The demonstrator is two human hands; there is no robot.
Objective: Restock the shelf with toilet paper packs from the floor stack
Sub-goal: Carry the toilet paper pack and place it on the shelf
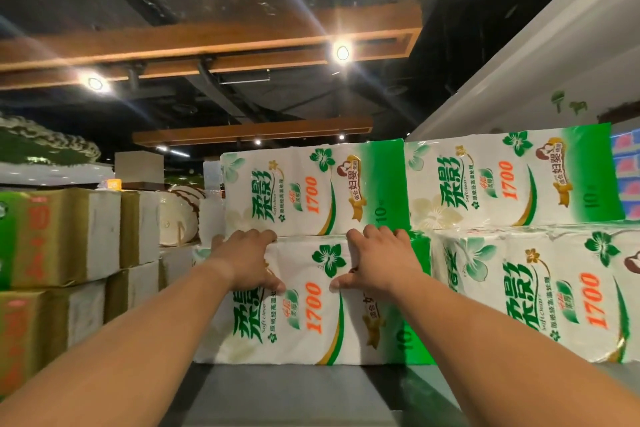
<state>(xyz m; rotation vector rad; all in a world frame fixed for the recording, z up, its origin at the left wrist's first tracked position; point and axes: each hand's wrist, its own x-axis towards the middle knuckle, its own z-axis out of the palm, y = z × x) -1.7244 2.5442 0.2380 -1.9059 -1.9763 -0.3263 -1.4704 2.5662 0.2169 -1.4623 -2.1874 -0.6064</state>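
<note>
Several white-and-green toilet paper packs stand two high on a grey shelf top (294, 388). The lower left pack (311, 315) is under both my hands. My left hand (247, 258) lies on its upper front, fingers bent over the top edge and thumb pressed on the face. My right hand (379, 258) does the same a little to the right. An upper left pack (311, 191) rests on top of it, just above my knuckles. Two more packs, the upper right pack (512, 180) and the lower right pack (540, 295), stand to the right.
Gold-and-white packs (65, 236) are stacked at the left, with a round white pack (178, 218) behind them. A white wall panel (540, 55) slopes up at the right. Dark ceiling with wooden beams (207, 42) and spotlights lies overhead.
</note>
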